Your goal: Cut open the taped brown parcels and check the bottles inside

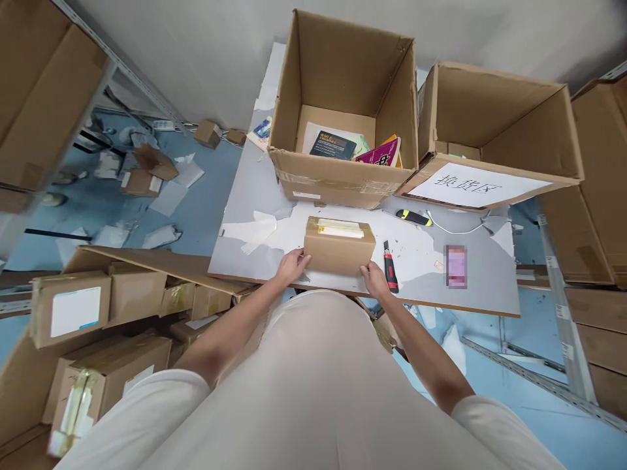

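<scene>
Between my two hands is a small closed cardboard box [340, 253], with a whitish strip and a yellow mark along its top. My left hand [292, 265] grips its left lower corner, fingers bent against the cardboard. At the opposite lower corner, my right hand [374, 279] pinches the box's edge. Just right of that hand lies a red and black utility knife [390, 266]. The underside of the box is hidden, so I cannot tell whether it rests on the table.
A large open carton [343, 173] holding several books stands at the table's back, beside another open carton [490, 189] with a handwritten sign. A yellow and black knife [414, 217] and a blurred pink item [456, 267] lie right. Boxes fill a big carton [147, 258] at left.
</scene>
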Demonstrator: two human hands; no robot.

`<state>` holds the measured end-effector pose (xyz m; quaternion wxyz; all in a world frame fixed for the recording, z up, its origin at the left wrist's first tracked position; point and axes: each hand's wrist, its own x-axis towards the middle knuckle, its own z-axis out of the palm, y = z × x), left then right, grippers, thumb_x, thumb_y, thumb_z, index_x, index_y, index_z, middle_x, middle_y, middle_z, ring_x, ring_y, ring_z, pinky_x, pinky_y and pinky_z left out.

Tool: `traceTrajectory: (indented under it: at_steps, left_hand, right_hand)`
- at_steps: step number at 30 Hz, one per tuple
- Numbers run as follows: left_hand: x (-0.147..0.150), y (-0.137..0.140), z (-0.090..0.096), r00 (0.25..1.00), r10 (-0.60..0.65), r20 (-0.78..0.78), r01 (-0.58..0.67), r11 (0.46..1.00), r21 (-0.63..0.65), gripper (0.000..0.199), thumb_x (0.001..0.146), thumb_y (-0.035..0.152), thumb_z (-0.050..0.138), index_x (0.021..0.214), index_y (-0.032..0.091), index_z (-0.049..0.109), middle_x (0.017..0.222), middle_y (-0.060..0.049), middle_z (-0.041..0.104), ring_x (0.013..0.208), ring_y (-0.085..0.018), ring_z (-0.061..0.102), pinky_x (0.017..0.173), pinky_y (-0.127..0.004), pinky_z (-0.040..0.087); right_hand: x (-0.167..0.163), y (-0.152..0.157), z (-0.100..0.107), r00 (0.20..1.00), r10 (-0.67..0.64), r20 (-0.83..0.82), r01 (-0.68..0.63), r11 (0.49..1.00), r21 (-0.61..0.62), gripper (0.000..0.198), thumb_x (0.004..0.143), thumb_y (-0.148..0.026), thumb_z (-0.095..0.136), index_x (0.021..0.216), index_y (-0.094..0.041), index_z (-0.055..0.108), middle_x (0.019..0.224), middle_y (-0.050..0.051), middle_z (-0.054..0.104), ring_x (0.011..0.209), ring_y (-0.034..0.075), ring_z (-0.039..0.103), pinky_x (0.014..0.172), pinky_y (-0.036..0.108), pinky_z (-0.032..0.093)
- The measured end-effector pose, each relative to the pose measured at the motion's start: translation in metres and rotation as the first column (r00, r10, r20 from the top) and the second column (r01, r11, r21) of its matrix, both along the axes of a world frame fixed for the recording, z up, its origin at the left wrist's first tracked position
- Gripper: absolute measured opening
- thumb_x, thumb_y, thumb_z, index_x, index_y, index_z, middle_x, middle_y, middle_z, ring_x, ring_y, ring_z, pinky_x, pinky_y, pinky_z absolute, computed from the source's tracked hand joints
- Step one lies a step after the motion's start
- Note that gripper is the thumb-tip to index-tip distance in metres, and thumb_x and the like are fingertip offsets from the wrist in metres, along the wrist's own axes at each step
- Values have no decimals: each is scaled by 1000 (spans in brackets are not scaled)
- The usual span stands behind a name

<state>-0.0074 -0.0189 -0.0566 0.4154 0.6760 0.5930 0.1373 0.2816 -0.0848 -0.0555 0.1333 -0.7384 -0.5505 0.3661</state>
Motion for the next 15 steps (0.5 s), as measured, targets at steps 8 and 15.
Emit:
traceTrajectory:
  at_steps: [8,15]
  left_hand:
    - [9,21,12,992,83,-94,-90,994,-66,42,83,53,46,69,18,63,66,-5,64,70,-20,60,66,-29,41]
    - [-2,13,-16,993,104,56,-96,988,-123,46,89,47,33,89,15,66,83,-7,70,77,-18,64,73,-30,48]
  right_hand:
    - [4,18,18,995,41,89,-35,997,-67,38,93,-45,31,75,-19,52,79,11,64,79,22,59,70,29,39]
    - [20,16,2,999,18,-39,-21,996,-83,45,94,-48,28,78,-19,59,77,8,66,78,21,63,72,29,44]
